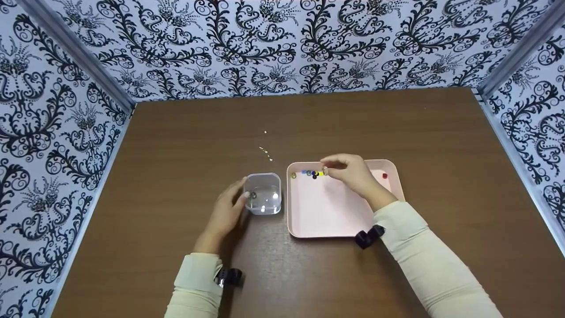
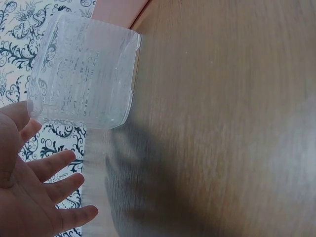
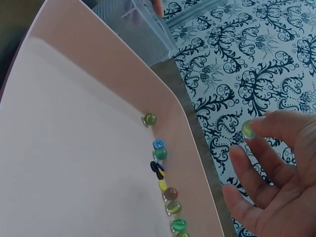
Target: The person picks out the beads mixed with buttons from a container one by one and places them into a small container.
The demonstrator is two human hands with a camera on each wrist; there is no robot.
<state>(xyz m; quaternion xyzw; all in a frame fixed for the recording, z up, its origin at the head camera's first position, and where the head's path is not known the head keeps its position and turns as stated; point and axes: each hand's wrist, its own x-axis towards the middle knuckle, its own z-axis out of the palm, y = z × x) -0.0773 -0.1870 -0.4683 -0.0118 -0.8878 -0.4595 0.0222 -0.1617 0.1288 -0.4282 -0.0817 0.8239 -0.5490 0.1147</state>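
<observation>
The glass marble (image 3: 248, 129) is small, round and see-through, with a yellow-green swirl inside. It is raised above the far side of the pink tray (image 1: 331, 214), near a row of marbles and buttons (image 3: 173, 193) lying along the tray's wall. I pinch it between the thumb and forefinger of my right hand (image 1: 351, 172), the gap just the marble's width; my other fingers are loosely bent and apart. My right forearm slants in across the tray's right side. My left hand (image 1: 227, 211) touches the left side of the clear container (image 1: 267, 208), its fingers spread wide. The container sits just beside the tray, with a dark marble (image 1: 253, 194) visible at its left.
</observation>
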